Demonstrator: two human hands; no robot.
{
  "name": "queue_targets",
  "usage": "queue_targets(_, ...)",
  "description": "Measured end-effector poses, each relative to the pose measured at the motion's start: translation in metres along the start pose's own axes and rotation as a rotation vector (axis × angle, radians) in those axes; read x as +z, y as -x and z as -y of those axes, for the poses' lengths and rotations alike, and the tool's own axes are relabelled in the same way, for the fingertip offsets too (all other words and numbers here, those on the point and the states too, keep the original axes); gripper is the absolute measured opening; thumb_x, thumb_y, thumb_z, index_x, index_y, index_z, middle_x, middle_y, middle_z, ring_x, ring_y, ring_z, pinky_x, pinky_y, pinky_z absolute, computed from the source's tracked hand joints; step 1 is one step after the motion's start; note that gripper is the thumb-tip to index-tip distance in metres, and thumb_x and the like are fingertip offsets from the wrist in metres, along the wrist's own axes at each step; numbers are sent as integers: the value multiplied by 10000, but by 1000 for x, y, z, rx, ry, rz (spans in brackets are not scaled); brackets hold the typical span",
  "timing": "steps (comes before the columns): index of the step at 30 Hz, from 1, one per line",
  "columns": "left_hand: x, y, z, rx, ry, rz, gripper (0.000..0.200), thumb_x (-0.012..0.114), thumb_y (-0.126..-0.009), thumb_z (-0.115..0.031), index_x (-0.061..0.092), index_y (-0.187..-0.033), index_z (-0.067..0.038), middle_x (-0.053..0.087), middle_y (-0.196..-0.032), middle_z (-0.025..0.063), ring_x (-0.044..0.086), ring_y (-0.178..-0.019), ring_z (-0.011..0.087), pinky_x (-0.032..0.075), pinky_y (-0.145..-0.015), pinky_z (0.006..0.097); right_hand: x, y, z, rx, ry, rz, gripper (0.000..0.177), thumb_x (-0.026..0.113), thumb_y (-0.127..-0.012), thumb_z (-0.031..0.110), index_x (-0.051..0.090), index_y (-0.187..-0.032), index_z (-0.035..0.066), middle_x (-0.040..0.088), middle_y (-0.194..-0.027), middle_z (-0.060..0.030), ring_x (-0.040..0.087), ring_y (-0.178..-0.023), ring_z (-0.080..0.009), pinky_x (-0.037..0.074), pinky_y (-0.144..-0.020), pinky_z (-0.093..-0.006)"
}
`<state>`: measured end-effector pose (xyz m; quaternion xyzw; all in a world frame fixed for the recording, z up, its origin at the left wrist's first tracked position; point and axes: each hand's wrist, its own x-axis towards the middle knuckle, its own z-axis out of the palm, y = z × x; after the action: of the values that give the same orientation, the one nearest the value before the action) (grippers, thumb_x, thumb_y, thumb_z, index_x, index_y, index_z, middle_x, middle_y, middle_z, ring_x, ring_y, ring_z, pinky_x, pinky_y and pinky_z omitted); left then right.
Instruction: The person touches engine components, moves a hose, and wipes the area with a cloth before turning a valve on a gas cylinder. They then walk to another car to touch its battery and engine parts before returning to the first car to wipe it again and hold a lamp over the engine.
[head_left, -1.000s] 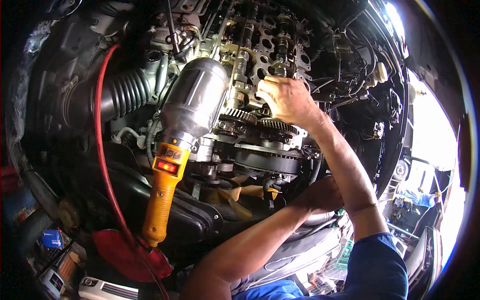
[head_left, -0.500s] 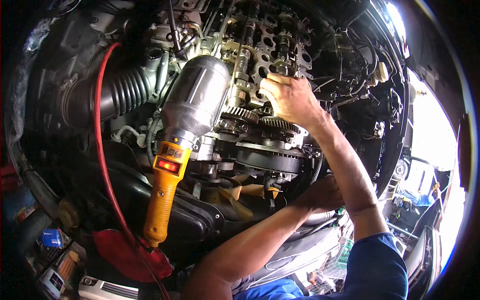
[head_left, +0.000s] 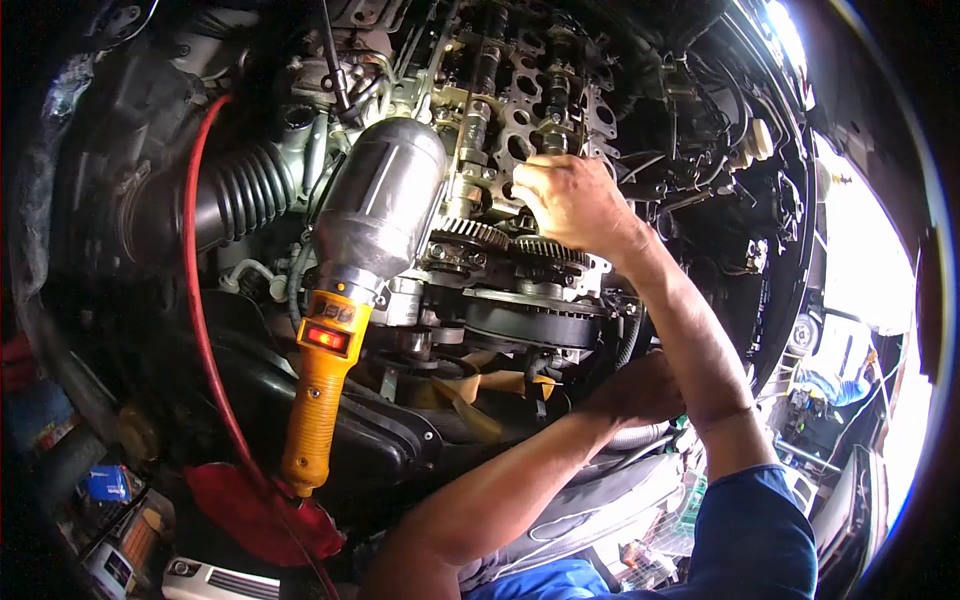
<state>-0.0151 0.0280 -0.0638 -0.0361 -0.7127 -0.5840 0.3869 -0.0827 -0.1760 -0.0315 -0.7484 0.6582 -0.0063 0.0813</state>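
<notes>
My right hand [head_left: 575, 200] is on the front end of the open cylinder head [head_left: 518, 120], beside the camshafts. Its fingers are curled and pressed together; whatever they grip is hidden behind the hand. Just below it are two toothed camshaft gears [head_left: 472, 232], with a wide dark pulley [head_left: 530, 320] further down. My left hand [head_left: 645, 388] is low on the right, in shadow and partly behind my right forearm, so its fingers do not show. A work lamp [head_left: 325, 400] with a yellow handle and red-lit switch stands upright left of the gears.
A red cable [head_left: 195, 260] hangs along the left side, past a ribbed black intake hose [head_left: 245, 195]. A red cloth [head_left: 250, 510] lies below the lamp. Yellowish fan blades [head_left: 470, 400] sit under the pulley. Boxes, including a blue one [head_left: 108, 482], are at lower left.
The whole view has shifted slightly, with the engine and lamp appearing a little lower and further left. My right hand keeps its curled grip at the same place on the cylinder head.
</notes>
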Motion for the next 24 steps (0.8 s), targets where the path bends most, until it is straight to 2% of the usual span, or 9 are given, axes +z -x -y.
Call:
queue_targets(3,8,7,8,125,-224,17,129,618,-850,-205,708,-895,-124,692,-973,61,664,-972,238,517,-791,412,2,-2,-4,8,-43,-3,60,614,-871,69,588,-823,43,619,-767,-72,646,-686,-273,532,-599,-383)
queue_targets(7,-2,0,9,28,-84,257,241,588,-937,-251,661,-1019,-37,695,-989,198,684,-966,329,532,-878,460,-34,9,-7,126,-4,-53,83,628,-917,99,661,-873,36,673,-755,-118,676,-681,-264,530,-616,-392)
queue_targets(8,-4,-2,10,28,-150,320,187,607,-903,-246,671,-883,-71,691,-783,126,703,-746,285,563,-685,401,-47,19,-12,143,-98,-124,109,636,-915,124,664,-865,31,677,-730,-127,671,-635,-278,539,-602,-391)
queue_targets(13,-27,-19,-11,184,-543,361,232,612,-844,-238,601,-634,-139,578,-523,36,613,-485,193,494,-488,345,-122,108,-1,458,-363,-337,194,683,-935,205,711,-1029,37,703,-841,-199,682,-715,-334,529,-670,-389)
queue_targets(16,-14,-9,2,73,-196,365,175,604,-802,-229,546,-644,-179,505,-519,-9,502,-441,155,408,-425,345,-153,200,16,687,-351,-525,237,688,-942,232,714,-1071,35,724,-923,-162,685,-799,-252,518,-747,-348)
queue_targets(18,-14,-13,6,316,-376,190,177,610,-810,-203,538,-652,-170,529,-550,7,511,-446,164,389,-422,368,-157,294,17,897,-307,-676,270,675,-960,257,711,-1083,20,734,-970,-127,661,-825,-204,502,-772,-317)
queue_targets(20,-28,-25,-21,273,-577,267,255,634,-866,-219,612,-625,-141,595,-546,55,603,-476,212,447,-445,374,-174,379,41,1139,-438,-804,288,635,-1000,260,703,-1113,5,709,-989,-41,586,-843,-134,459,-779,-266)
queue_targets(22,-24,-22,-13,288,-591,295,270,695,-872,-201,616,-629,-114,575,-508,58,591,-436,215,470,-451,355,-183,447,68,1193,-433,-1051,226,621,-1011,225,708,-1052,20,405,-643,96,289,-556,-14,203,-512,-223)
queue_targets(24,-23,-27,-22,306,-587,246,232,692,-875,-185,641,-661,-112,601,-545,54,621,-480,219,490,-485,332,-185,522,90,1280,-516,-1162,223,602,-1024,222,706,-1036,24,382,-628,106,268,-540,-8,186,-497,-229)
